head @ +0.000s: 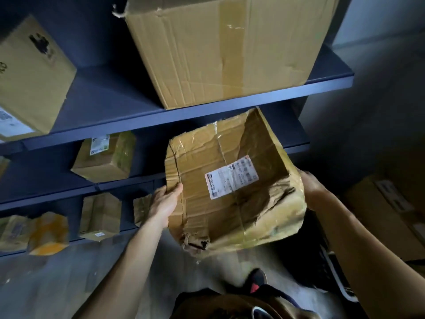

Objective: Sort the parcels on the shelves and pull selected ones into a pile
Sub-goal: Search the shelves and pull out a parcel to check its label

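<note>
A crumpled, dented cardboard parcel (232, 180) with a white label on top hangs in the air in front of the dark blue shelves (207, 104). My left hand (164, 203) grips its left edge, thumb on top and fingers underneath. On the far right side my right hand (310, 185) holds the parcel, its fingers mostly hidden behind the cardboard. The parcel tilts down towards me, with a torn corner at its lower front.
A big taped box (220, 49) sits on the upper shelf, a second box (30, 74) at its left. Smaller parcels (105, 157) lie on the lower shelves. More cardboard boxes (391, 215) stand on the floor at right. My shoe (257, 279) is on the grey floor below.
</note>
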{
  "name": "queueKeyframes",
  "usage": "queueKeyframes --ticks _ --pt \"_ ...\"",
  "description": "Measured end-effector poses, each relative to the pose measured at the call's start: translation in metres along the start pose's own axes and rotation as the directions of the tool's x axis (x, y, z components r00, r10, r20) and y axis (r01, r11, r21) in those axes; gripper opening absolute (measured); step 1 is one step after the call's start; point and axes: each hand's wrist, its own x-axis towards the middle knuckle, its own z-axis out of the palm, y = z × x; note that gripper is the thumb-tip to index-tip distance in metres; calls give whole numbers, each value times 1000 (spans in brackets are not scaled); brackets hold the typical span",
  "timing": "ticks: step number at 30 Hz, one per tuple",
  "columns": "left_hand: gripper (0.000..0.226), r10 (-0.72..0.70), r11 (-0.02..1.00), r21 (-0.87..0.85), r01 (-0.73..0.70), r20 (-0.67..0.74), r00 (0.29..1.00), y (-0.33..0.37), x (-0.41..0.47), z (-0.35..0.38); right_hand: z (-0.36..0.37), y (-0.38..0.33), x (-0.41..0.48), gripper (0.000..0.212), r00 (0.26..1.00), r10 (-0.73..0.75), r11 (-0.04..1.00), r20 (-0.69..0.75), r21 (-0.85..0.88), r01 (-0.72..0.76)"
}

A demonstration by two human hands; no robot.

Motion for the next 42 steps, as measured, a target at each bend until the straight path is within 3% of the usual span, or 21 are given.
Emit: queueKeyframes --ticks 4,8,10,13,18,22,27,29,32,37,42 --pt "62 -90 984 -162 75 -88 992 15 -1 29 -17 -10 11 39 997 -19 980 70 199 5" --pt "47 -224 900 -387 199 -19 974 20 2 61 -30 -8 40 46 985 -24 937 -169 339 81" --pt "47 -260 856 -460 236 13 966 23 3 78 -38 -7 51 50 978 -11 907 -208 409 97" --pt "39 -264 777 -568 271 96 960 33 1 105 -42 -5 55 39 990 9 920 -143 389 48" --pt "13 -241 622 -690 371 281 929 61 -5 155 -24 2 69 50 999 43 936 14 349 -45" --pt "14 -198 508 -745 431 387 901 86 11 186 -18 -5 74 47 998 54 897 -26 440 -37" --pt "13 -137 466 -747 475 469 872 126 38 218 -34 -18 92 42 996 31 932 -86 364 2" --pt "10 -97 463 -746 479 494 864 141 49 229 -35 -26 94 39 995 28 948 -93 318 3" --pt "8 -76 499 -721 481 516 853 161 65 241 -33 -34 91 54 995 19 949 -100 315 13" --pt "51 -58 686 -565 458 585 809 166 78 245 -27 -28 93 63 997 30 952 -72 307 -7" --pt "57 3 775 -509 376 597 802 154 74 241 -21 -21 88 60 997 42 952 -60 304 -22"
